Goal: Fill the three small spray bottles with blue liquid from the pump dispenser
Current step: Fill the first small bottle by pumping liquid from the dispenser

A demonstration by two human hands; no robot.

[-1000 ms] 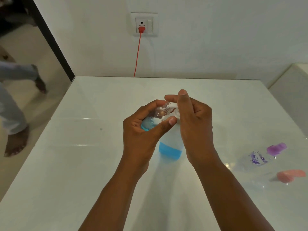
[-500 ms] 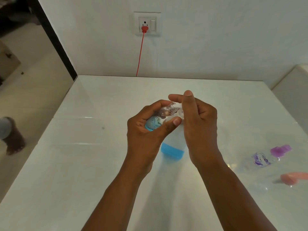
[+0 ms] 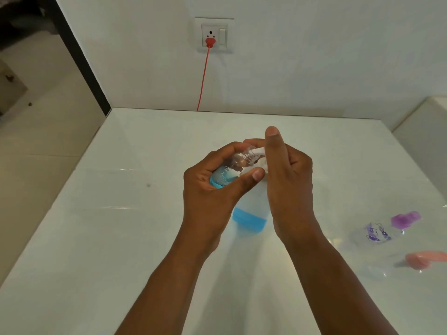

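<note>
My left hand (image 3: 212, 189) grips a small clear spray bottle (image 3: 228, 174), tilted, with blue liquid and bubbles in its lower part and its open neck at the white nozzle of the pump dispenser (image 3: 251, 213). The dispenser stands on the white table (image 3: 96, 238) with a band of blue liquid at its bottom. My right hand (image 3: 287, 180) rests on the pump head, fingers curled over it, thumb up. Two more small clear bottles lie at the right: one with a purple cap (image 3: 387, 228), one with a pink cap (image 3: 416, 261).
A red cord (image 3: 203, 81) hangs from a wall socket (image 3: 214, 37) behind the table's far edge. Bare floor lies off the table's left edge. A white ledge (image 3: 430, 131) rises at the far right.
The blue liquid in the held bottle has risen and shows more bubbles. A person walking on the floor at the left has gone out of view. Both hands stay at the pump.
</note>
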